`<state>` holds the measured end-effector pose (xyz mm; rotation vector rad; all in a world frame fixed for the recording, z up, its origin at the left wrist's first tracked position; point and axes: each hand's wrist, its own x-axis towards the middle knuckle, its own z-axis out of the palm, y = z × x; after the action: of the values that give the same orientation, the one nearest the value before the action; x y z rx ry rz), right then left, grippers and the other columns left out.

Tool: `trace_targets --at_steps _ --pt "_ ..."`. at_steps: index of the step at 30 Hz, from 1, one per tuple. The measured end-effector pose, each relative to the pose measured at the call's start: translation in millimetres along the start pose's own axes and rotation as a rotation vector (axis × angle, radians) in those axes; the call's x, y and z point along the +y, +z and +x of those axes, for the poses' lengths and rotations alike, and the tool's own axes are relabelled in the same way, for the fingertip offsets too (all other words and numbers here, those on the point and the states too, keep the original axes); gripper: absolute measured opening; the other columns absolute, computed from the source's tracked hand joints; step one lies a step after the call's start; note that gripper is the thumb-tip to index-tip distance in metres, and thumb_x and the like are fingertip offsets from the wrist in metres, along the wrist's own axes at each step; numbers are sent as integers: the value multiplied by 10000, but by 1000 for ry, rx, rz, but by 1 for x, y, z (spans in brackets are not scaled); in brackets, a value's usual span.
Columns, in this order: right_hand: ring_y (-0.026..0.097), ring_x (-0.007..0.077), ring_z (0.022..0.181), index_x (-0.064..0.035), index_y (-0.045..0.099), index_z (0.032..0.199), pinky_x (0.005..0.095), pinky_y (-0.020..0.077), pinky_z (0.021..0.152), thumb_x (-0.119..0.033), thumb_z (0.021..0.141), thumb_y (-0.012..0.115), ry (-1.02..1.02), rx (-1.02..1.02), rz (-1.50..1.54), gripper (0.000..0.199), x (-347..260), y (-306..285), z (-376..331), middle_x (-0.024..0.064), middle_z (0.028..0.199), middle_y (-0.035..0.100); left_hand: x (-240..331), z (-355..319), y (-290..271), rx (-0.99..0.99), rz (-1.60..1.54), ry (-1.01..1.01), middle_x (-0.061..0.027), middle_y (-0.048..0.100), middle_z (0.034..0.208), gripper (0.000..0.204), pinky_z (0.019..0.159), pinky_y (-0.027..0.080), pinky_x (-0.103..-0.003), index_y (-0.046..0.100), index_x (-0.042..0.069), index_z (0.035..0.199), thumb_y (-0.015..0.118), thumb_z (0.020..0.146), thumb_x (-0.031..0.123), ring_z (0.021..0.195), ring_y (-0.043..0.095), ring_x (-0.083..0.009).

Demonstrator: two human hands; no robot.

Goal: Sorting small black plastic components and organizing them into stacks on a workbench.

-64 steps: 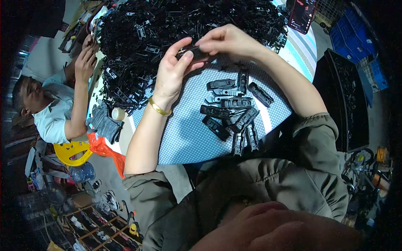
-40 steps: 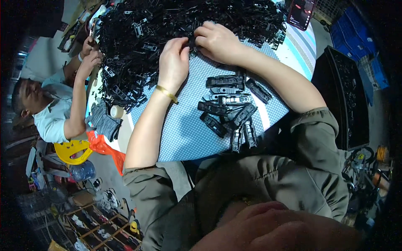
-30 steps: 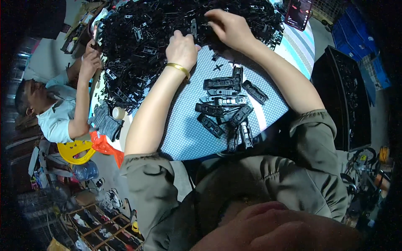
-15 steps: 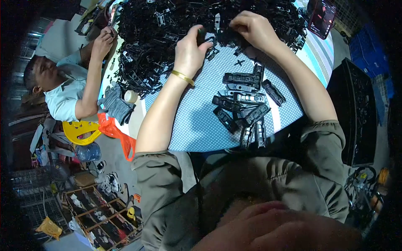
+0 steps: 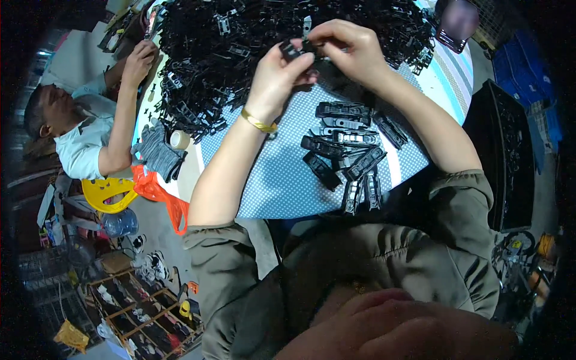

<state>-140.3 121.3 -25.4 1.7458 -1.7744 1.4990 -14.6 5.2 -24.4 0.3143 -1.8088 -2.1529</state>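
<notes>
Black heap: a great tangled mound of black plastic parts point(image 5: 240, 54), angular and glossy, covers the far half of the table, spiky with clips and frames.
Cloth: blue dotted table cover point(image 5: 282, 180), matte and fine-patterned, with pale stripes toward the right edge.
Crate: a dark rectangular bin point(image 5: 510, 156) stands off the table's right side, hard-edged, contents too dark to tell.
Co-worker: a person in a pale shirt sits at the left, one hand point(image 5: 139, 57) up on the rim of the heap.
Sorted rows: a small cluster of long, ribbed black pieces point(image 5: 348, 150) lies on the cloth just below the hands, some side by side, some crossed.
Gloves: a grey knitted bundle point(image 5: 157, 153) rests at the table's left edge, soft and ribbed, touching a small roll of tape point(image 5: 179, 139).
Left hand: the left hand point(image 5: 277, 75) is lifted over the near edge of the heap, thumb and fingertips pinched narrow on the small black piece point(image 5: 294, 49); a thin gold bangle point(image 5: 258, 122) rings the wrist.
Right hand: the right hand point(image 5: 351, 51) meets it from the other side, fingers curled close and gripping the same piece's other end.
Piece: blocky, dark, held in the air between both hands, above the mound's near rim.
</notes>
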Motion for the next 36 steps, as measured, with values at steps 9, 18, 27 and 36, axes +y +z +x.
trace_targets --at_steps 9,18,27,36 --pt "593 93 666 -42 642 917 216 471 576 -146 764 614 391 -34 381 187 -13 2 1 64 790 642 5 2 -7 74 281 209 -79 597 846 227 651 521 -227 527 -24 1029 558 826 74 709 600 -125" --pt "605 109 692 -52 644 928 223 484 634 -152 763 628 209 -17 49 194 2 2 -3 62 784 647 8 0 -4 51 92 20 -96 604 810 237 634 511 -222 529 -30 1030 567 814 59 690 603 -130" --pt "616 167 776 -27 643 866 251 499 694 -72 716 663 -130 101 -176 158 -7 6 -4 83 857 636 6 -1 -2 108 -253 -102 -130 585 854 252 634 529 -249 496 -74 1022 561 821 63 712 605 -177" --pt "612 146 802 -42 634 924 257 494 724 -111 738 659 19 177 -125 200 -1 4 -1 72 888 631 -7 10 -29 320 816 385 -134 501 945 289 679 478 -267 576 15 1016 630 768 153 767 563 -196"
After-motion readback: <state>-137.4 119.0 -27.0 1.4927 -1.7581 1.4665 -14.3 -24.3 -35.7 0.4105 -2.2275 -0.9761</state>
